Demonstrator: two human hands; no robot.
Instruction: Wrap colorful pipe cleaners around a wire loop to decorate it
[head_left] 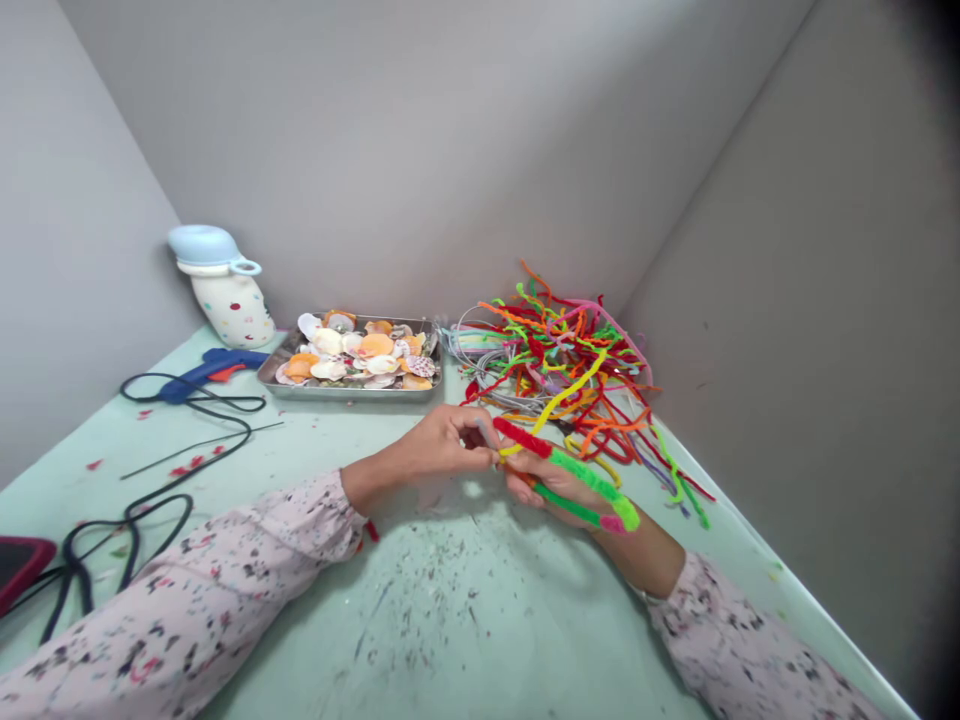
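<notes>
Both hands (450, 445) (555, 485) apparently twist pipe cleaners (577, 478) together.

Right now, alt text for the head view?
Two hands in floral sleeves, left hand and right hand, pinch a red-and-green fuzzy pipe-cleaner bundle above a pale green table. Behind: metal tray of seashells, tangled multicoloured pipe-cleaner pile, blue glue gun.

Fuzzy pipe cleaners (570, 470) looked matt; the tray (349, 388) was shiny metal, the desk (450, 620) smooth but scuffed.
</notes>
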